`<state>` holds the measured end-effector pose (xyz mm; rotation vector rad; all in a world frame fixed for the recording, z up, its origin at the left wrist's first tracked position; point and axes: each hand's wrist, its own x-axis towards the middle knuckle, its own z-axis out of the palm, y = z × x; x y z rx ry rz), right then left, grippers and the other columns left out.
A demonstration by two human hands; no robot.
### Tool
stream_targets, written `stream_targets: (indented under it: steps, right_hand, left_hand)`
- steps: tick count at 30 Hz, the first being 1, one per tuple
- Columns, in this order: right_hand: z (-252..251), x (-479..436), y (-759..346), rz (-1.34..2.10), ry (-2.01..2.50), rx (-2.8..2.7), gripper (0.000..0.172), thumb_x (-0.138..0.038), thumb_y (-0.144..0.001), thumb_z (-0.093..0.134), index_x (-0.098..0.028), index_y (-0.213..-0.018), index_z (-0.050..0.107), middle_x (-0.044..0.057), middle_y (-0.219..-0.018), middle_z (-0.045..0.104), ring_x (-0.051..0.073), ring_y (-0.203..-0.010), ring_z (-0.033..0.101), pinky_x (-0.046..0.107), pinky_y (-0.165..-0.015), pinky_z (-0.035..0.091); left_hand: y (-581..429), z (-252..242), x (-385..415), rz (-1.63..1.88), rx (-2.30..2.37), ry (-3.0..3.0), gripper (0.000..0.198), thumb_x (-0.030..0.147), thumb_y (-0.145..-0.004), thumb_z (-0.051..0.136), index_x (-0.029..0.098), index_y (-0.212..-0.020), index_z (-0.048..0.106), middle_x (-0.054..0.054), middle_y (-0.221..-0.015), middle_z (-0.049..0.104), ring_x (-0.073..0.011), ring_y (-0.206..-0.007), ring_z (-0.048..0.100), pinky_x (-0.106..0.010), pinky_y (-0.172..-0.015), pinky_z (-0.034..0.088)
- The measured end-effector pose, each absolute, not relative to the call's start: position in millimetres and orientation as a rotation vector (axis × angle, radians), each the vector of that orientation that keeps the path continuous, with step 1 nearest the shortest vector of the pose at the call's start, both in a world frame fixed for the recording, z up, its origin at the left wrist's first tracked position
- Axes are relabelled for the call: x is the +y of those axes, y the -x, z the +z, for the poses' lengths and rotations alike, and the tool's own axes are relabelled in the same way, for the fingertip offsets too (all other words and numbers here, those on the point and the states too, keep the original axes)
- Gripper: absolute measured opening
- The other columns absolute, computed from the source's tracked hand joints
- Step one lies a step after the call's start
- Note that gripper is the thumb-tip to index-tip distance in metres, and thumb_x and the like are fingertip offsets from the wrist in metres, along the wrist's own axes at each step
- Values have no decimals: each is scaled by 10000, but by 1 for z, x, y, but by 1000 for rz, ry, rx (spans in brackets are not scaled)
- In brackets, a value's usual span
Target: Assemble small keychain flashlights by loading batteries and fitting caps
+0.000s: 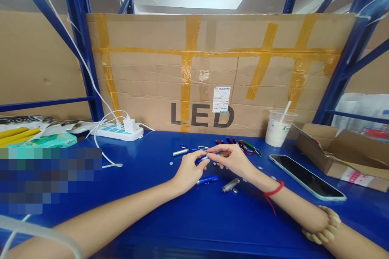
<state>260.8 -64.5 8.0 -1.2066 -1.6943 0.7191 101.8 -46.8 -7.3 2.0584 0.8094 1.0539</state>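
Over the middle of the blue table, my left hand (189, 170) is closed on a short blue tube (201, 160). The fingertips of my right hand (232, 159) are pinched at the tube's right end; whatever small part they hold there is too hidden to name. Just below the hands lies a blue pen-like tube (208, 180), with a silver cylinder (231, 185) to its right and a small round piece beside it. Behind my left hand are a silver tube (180, 152) and a metal clip. Small metal bits lie under my right hand.
Several coloured tubes with clips (249, 145) lie behind my right hand. Farther right are a phone (306, 176), a drink cup (277, 129) and an open cardboard box (346, 156). A power strip (118, 131) with white cables sits back left. A large cardboard sheet (146, 77) stands behind.
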Motion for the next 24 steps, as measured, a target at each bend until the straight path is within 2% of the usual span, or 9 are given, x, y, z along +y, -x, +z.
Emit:
stream_targets:
  steps: [8,15,20,24]
  right_hand:
    - [14,-70,-263,1019,1310,-1546,470,-421,-575,740,-119,-927,663,18,-651,643,11,-366,374,182,-374,274]
    - [11,-67,-267,1001,1280,-1590,446,-446,-559,745,-125,-859,667,-23,-613,561,20,-409,382,186,-395,291]
    - [6,-62,-266,815,1210,-1670,373,-464,-639,686,-134,-810,651,-52,-500,487,36,-386,391,189,-389,303]
    - [5,-62,-264,632,1200,-1715,326,-452,-680,655,-137,-761,647,-15,-568,555,48,-396,436,195,-393,354]
  left_hand:
    - [-99,-9,-47,959,728,-2142,187,202,-818,448,140,-784,621,8,-615,545,-107,-554,476,-210,-547,363]
    - [-97,-7,-48,899,685,-2236,228,224,-845,412,149,-689,561,3,-630,559,-107,-575,486,-219,-602,360]
    - [-98,-8,-48,950,680,-2134,157,270,-861,406,167,-889,521,18,-655,566,-116,-616,495,-227,-622,356]
    - [-99,-10,-45,976,680,-2033,179,315,-865,411,174,-948,483,25,-648,567,-108,-589,464,-226,-596,340]
